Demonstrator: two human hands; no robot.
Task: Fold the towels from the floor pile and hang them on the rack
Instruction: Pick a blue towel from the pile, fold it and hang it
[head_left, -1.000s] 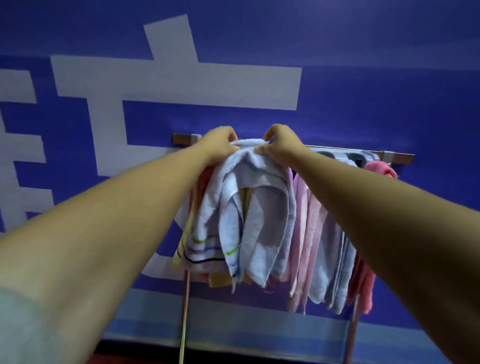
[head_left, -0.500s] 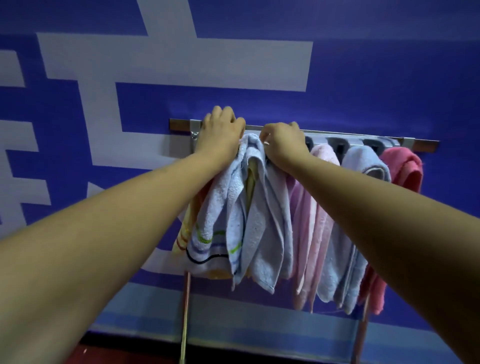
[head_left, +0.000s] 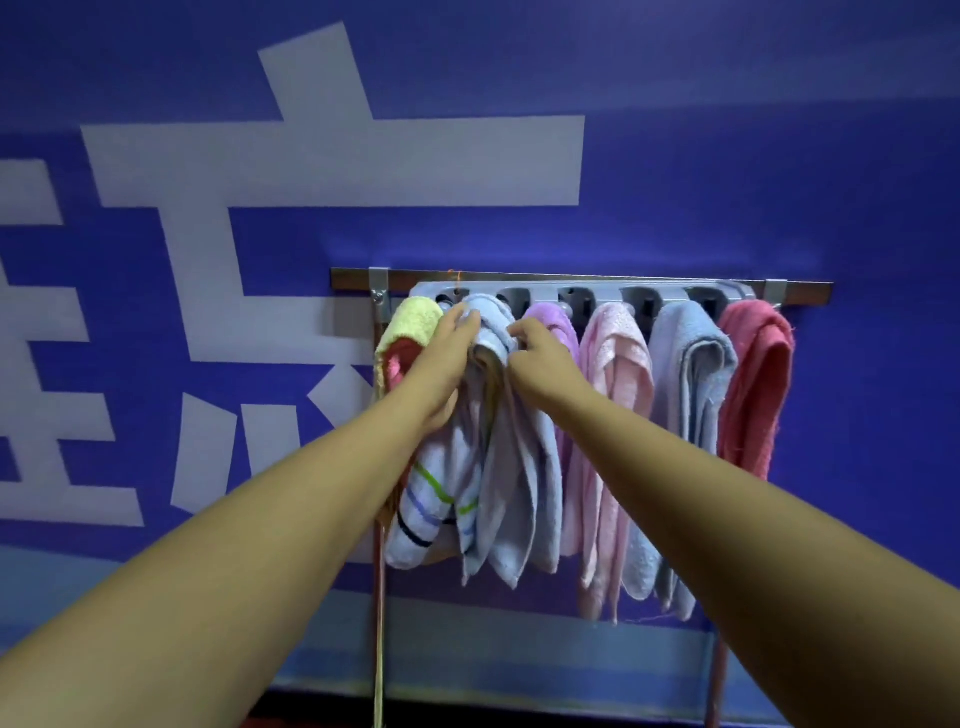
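Striped towel (head_left: 498, 467) | left fingers (head_left: 464, 323) press, right fingers (head_left: 521, 331) pinch | lettering (head_left: 337, 156) perhaps Chinese

Rack (head_left: 582, 297) is fixed on wall (head_left: 675, 171). Towels (head_left: 615, 395) are hung on it side by side. Second towel (head_left: 514, 467) from left is touched by left hand (head_left: 441, 364) at left, right hand (head_left: 543, 361) at right.

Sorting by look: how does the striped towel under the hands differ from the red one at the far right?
The striped towel is pale blue with coloured stripes; the red towel is plain. The left hand and right hand touch the striped towel; nothing touches the red towel. Both hang folded over the rack.
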